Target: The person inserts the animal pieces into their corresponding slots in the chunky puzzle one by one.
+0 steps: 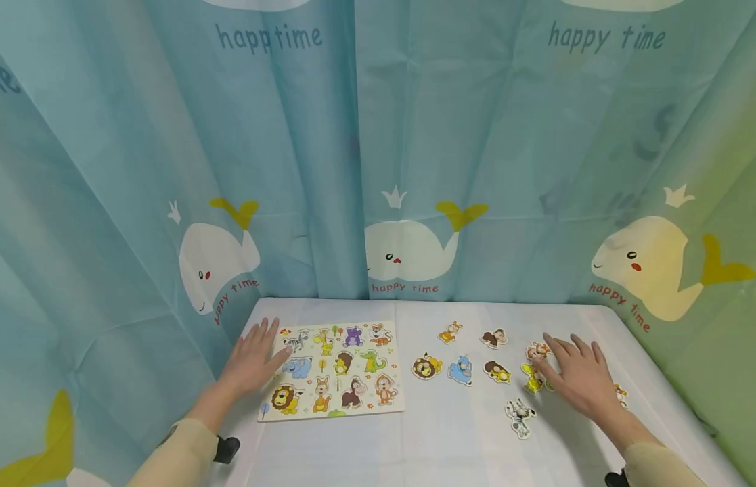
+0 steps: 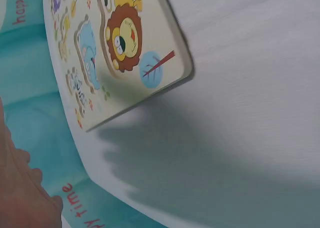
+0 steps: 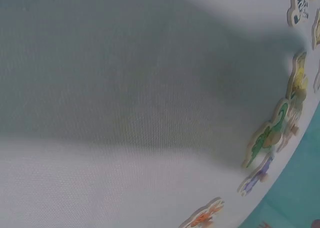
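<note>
A wooden animal puzzle board [image 1: 310, 412] lies on the left half of the table, printed with a lion, zebra, elephant and other animals. Beside its left edge is my left hand [image 1: 250, 362], fingers extended; in the left wrist view that hand [image 2: 25, 188] appears apart from the board's corner. My right hand [image 1: 579, 375] hovers with spread fingers over loose pieces, partly hiding some. Nearest it are a monkey piece [image 1: 539, 350] and a giraffe piece [image 1: 531, 380]. The right wrist view shows a green crocodile piece [image 3: 270, 135], a purple piece [image 3: 256, 176] and an orange piece [image 3: 204, 216].
Between board and right hand lie a lion piece [image 1: 426, 366], elephant piece [image 1: 460, 370], hedgehog piece [image 1: 497, 372], kangaroo piece [image 1: 451, 331] and brown piece [image 1: 494, 337]. A zebra piece [image 1: 520, 417] is closer to me. A blue curtain [image 1: 317, 169] hangs behind the white table [image 1: 451, 453].
</note>
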`<state>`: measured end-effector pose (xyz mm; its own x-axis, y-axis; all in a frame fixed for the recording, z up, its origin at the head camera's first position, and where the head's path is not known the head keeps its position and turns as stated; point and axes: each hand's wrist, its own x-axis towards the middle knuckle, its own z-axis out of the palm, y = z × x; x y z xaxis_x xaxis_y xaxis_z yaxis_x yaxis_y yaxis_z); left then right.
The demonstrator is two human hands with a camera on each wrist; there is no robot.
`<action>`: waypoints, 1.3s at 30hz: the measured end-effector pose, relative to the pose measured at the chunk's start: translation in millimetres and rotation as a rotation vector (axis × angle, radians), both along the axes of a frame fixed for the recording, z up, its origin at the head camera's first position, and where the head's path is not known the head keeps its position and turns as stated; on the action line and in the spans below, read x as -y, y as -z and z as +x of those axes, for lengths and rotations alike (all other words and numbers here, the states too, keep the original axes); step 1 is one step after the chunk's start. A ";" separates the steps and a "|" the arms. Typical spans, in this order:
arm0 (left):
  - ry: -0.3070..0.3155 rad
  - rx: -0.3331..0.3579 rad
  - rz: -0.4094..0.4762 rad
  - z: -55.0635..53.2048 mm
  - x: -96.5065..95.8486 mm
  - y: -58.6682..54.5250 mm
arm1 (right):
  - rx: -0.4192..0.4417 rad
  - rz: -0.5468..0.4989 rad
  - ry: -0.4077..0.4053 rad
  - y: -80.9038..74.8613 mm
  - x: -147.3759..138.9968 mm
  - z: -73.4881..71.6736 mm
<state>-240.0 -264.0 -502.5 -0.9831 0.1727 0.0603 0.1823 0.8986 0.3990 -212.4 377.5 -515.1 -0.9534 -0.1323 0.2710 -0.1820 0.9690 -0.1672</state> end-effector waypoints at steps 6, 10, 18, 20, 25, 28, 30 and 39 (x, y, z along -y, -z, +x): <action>-0.003 0.002 -0.023 13.7 -1.8 -0.3 | 0.000 0.018 -0.023 -2.9 5.5 5.9; 0.007 0.017 -0.037 22.8 1.3 4.3 | -0.017 0.024 -0.059 -3.0 8.7 11.1; 0.018 0.117 0.001 36.2 9.6 23.3 | 0.002 0.029 -0.111 1.9 19.3 22.2; 0.014 0.163 0.027 40.0 10.7 26.6 | 0.020 0.028 -0.128 3.3 23.2 24.5; 0.001 0.219 0.045 51.1 11.8 29.7 | 0.068 0.057 -0.164 6.4 33.7 31.9; 0.010 0.217 0.037 57.7 13.0 30.1 | 0.107 0.058 -0.152 10.3 36.8 35.5; 0.018 0.218 0.035 60.6 14.3 31.1 | 0.118 0.054 -0.141 13.3 37.8 37.0; 0.011 0.244 0.045 62.4 18.1 38.0 | 0.028 -0.009 -0.133 24.4 39.6 43.6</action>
<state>-177.6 -282.2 -540.5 -0.9676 0.1861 -0.1707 0.0856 0.8776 0.4718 -168.8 338.0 -539.5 -0.9349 -0.2559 0.2459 -0.3040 0.9351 -0.1823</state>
